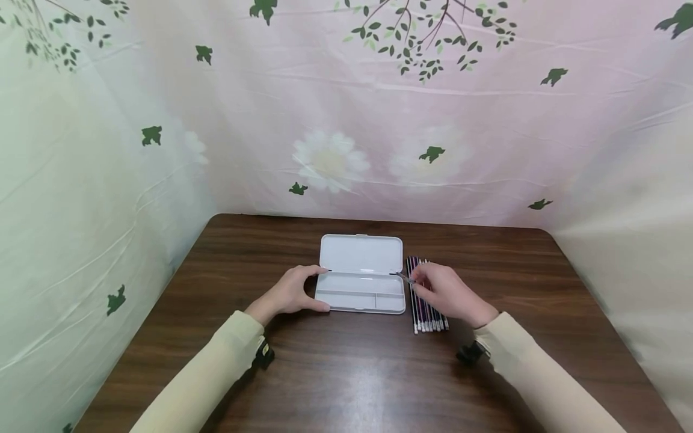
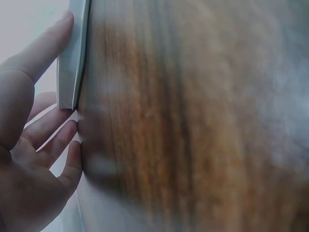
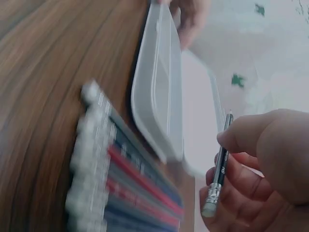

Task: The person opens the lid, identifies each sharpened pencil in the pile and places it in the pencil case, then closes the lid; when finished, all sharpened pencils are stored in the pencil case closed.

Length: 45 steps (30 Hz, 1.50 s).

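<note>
A white pencil case [image 1: 346, 300] lies open on the table, its lid [image 1: 361, 254] folded back and its tray divided into compartments. My left hand [image 1: 295, 290] grips the left end, thumb [image 2: 50, 43] along the near side and fingers by the far corner. Between the thumb and fingers of my right hand [image 1: 446, 293] is a dark pencil [image 3: 219, 169] with a metal ferrule and pale eraser. It is held just above the case's right edge. Beneath that hand, a row of several pencils [image 1: 425, 319] lies side by side, erasers toward me.
The dark wood-grain table [image 1: 357, 373] has rounded far corners. Fabric printed with leaves, birds and flowers [image 1: 330, 159] hangs behind it and along both sides. A dark device [image 1: 263, 353] is strapped at each wrist.
</note>
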Each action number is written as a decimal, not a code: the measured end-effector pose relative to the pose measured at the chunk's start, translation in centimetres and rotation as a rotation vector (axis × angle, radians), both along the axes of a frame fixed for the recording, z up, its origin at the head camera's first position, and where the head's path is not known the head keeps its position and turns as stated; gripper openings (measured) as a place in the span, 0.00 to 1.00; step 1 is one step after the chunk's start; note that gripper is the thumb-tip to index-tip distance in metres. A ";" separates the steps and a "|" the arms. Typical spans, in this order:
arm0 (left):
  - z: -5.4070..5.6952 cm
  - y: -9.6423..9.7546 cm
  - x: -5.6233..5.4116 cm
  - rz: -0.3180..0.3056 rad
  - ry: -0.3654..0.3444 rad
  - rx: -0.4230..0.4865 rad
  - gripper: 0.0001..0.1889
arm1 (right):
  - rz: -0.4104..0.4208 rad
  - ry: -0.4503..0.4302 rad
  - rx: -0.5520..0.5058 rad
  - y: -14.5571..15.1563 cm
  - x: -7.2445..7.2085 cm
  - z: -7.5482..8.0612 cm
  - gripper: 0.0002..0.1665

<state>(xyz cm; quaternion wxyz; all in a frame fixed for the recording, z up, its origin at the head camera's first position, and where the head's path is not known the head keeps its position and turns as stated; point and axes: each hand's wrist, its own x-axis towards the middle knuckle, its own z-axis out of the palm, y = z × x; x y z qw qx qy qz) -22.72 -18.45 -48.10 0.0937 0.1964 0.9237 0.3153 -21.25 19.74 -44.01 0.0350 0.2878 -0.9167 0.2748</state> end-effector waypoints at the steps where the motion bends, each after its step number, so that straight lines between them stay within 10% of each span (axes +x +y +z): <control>1: 0.0 0.0 0.0 0.001 -0.004 -0.001 0.49 | 0.022 0.017 -0.003 -0.7 0.0 0.0 0.04; 25: -0.3 0.1 -0.1 0.009 -0.002 -0.001 0.48 | 0.235 0.043 0.135 -11.4 -0.3 -2.0 0.04; 45: -0.2 0.0 -0.1 0.020 -0.016 -0.004 0.48 | 0.263 0.081 0.129 -9.2 0.5 -1.5 0.04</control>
